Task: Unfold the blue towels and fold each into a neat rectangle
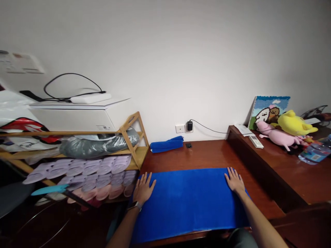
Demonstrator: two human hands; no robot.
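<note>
A blue towel [188, 201] lies spread out on the brown wooden desk [207, 155], its near edge reaching the desk's front. On the towel's far left corner rests my left hand [143, 188], fingers spread and flat, with a watch on the wrist. My right hand [235, 181] lies flat at the far right corner, fingers apart. Neither hand grips anything. Against the wall sits a folded blue towel [167, 144], beyond my left hand.
At left stands a wooden rack [136, 137] with lilac and pink slippers [98, 166] and a white box [74, 119]. A raised ledge [292, 175] on the right holds plush toys [278, 136], a remote [256, 141] and a bottle [314, 155]. A black charger [190, 125] is plugged into the wall.
</note>
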